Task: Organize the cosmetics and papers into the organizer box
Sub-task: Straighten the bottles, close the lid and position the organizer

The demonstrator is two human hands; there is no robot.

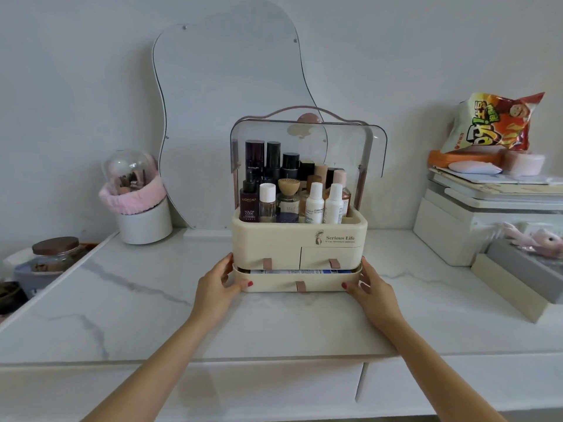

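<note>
A cream organizer box (274,236) stands in the middle of the marble tabletop, its clear lid (307,147) raised. Several cosmetic bottles (292,190) stand upright in its top compartment. The wide bottom drawer (274,283) sticks out slightly, with white and blue papers (301,272) lying flat inside. My left hand (217,283) holds the drawer's left end, thumb on its front. My right hand (370,287) holds the right end the same way. The two small upper drawers are closed.
A wavy mirror (225,111) leans on the wall behind the box. A white cup with a pink band (143,208) stands at the left. A jar (56,254) sits on a tray at the far left. Stacked boxes, books and a snack bag (496,123) crowd the right.
</note>
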